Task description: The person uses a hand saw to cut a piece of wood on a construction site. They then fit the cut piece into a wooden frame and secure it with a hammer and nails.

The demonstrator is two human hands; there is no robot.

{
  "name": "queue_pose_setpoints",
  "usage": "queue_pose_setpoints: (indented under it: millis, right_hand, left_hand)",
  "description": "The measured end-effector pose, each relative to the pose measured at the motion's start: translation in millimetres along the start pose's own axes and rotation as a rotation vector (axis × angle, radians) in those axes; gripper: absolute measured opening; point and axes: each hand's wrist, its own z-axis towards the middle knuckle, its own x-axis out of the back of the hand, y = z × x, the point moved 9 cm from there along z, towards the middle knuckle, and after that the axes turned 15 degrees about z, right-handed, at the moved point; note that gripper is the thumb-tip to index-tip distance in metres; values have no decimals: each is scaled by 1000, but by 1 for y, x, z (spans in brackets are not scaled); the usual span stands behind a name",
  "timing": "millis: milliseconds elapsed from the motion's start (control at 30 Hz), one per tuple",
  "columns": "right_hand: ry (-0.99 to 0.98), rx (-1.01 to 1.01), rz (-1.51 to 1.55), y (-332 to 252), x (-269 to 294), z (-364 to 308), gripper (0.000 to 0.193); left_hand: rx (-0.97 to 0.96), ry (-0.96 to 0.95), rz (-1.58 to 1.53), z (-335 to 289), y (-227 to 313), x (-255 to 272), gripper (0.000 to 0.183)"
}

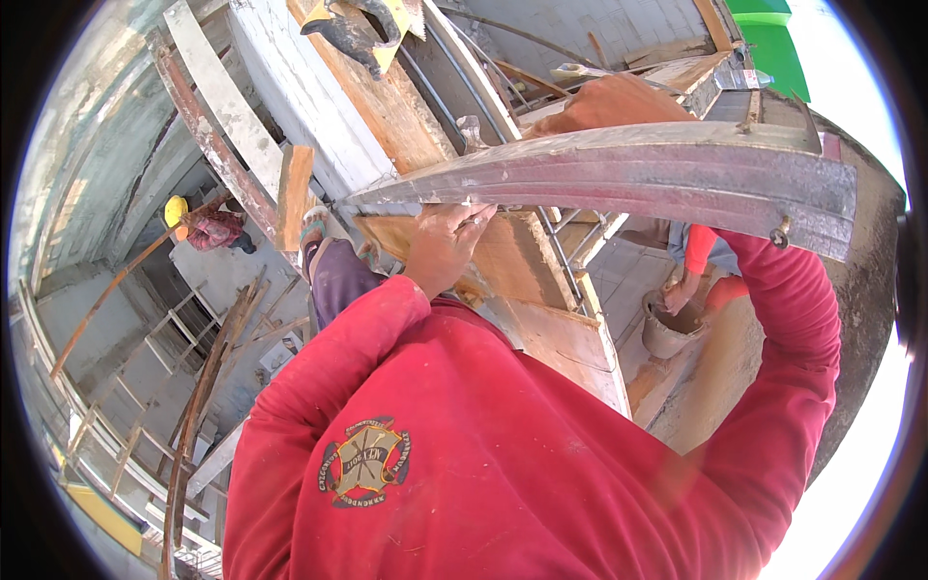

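A long, dusty metal bar (pixel 619 174) runs across the upper middle, with a bolt through its right end. My left hand (pixel 449 246) is closed at the bar's lower edge near its left end, fingertips tucked against the metal. My right arm passes behind the bar, and my right hand (pixel 614 101) shows beyond the far edge, slightly blurred. Its fingers are hidden, so whether it grips anything is unclear. Wooden formwork boards (pixel 527 256) stand beneath the bar, with steel rods (pixel 561 251) between them.
At right, another person's hands (pixel 680 293) reach to a bucket (pixel 672 329). Far below at left stands a person in a yellow helmet (pixel 176 211). A yellow and black tool (pixel 358 34) lies on a board at top. Long timbers (pixel 203 416) lean at lower left.
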Motion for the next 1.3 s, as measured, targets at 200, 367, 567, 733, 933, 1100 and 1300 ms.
queue_pose_setpoints:
  millis: [200, 367, 567, 733, 933, 1100, 1300]
  right_hand:
    - [148, 134, -34, 0, 8, -3, 35]
    - [258, 215, -80, -4, 12, 1, 28]
    - [355, 284, -148, -5, 17, 16, 21]
    - [424, 339, -201, -7, 22, 28, 15]
    - [565, 386, -268, -19, 20, 15, 10]
    - [586, 85, -221, -22, -12, -16, 10]
    - [582, -278, 52, -1, -46, -64, 28]
  left_hand:
    - [-73, 61, 26, 5, 13, 8, 24]
    - [-34, -30, 120, 9, 20, 6, 28]
    - [-120, -12, 260, 8, 28, 5, 30]
    - [-130, 41, 183, 9, 30, 2, 27]
    - [-202, 132, 190, 6, 37, 7, 22]
    - [-252, 102, 265, -5, 32, 9, 19]
    - [-227, 104, 226, -13, 28, 15, 23]
